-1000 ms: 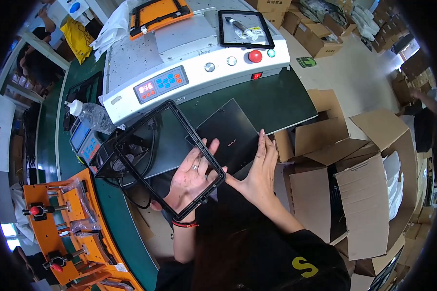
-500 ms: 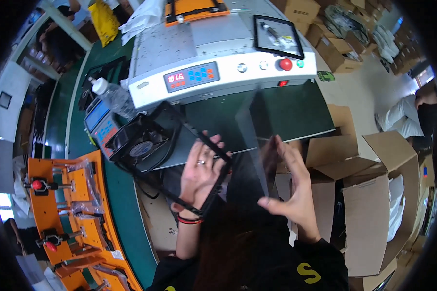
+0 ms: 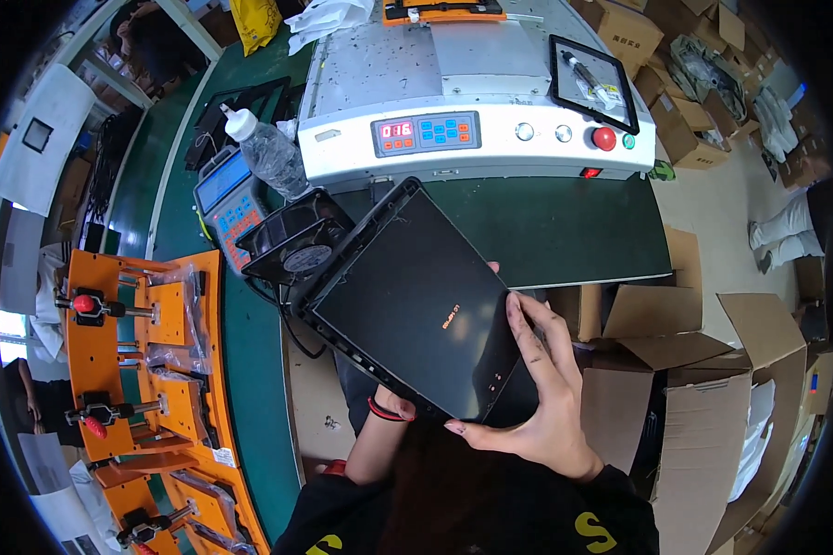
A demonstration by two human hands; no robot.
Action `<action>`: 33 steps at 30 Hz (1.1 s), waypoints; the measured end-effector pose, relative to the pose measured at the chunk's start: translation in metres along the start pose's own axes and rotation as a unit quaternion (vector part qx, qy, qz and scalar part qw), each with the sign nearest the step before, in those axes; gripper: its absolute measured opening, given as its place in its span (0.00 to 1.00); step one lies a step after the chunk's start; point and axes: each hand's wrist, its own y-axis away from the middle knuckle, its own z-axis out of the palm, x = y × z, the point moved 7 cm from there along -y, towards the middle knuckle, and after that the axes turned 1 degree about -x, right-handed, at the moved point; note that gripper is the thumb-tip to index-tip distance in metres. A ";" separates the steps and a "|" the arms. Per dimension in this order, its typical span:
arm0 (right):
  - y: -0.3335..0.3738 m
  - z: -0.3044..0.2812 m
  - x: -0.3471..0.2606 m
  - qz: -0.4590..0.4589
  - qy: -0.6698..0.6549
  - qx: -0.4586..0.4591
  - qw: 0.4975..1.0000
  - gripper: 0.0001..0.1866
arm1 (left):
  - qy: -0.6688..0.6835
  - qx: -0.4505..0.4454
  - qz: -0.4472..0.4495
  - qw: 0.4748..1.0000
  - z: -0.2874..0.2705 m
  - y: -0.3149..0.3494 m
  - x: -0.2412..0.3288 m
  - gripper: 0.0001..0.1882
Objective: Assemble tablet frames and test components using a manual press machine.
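The right hand (image 3: 541, 393) gripped the black flat panel (image 3: 407, 301) at its lower right edge, fingers curled on its face. The left hand (image 3: 393, 405) lay mostly hidden beneath, supporting it, its grip not visible. The panel hung tilted above the green conveyor belt (image 3: 546, 231), beside a black fan (image 3: 292, 245). It seemed mid-inspection; seating it squarely would need both hands steady.

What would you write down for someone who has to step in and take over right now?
Right hand: gripping the lower right edge of the black flat panel, fingers spread on its dark face.
Left hand: mostly hidden under the panel; only the wrist with a red band shows, seemingly supporting it from below.
The panel is held tilted in front of the body, above the edge of the green bench, its top corner near the grey machine.
A black fan sits just left of it.
Done: panel lifted in both hands.
Left: it has not been set down anywhere.
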 end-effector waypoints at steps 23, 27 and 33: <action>0.000 0.005 0.000 -0.002 0.020 0.014 1.000 0.54 | 0.055 0.016 0.000 0.998 0.028 -0.015 0.018 0.44; 0.001 0.007 -0.001 0.000 0.024 0.012 1.000 0.54 | 0.002 0.056 -0.025 0.998 0.018 -0.009 0.012 0.60; 0.000 0.011 0.003 -0.001 0.021 0.010 1.000 0.54 | 0.045 0.024 0.026 0.998 0.013 -0.012 0.007 0.31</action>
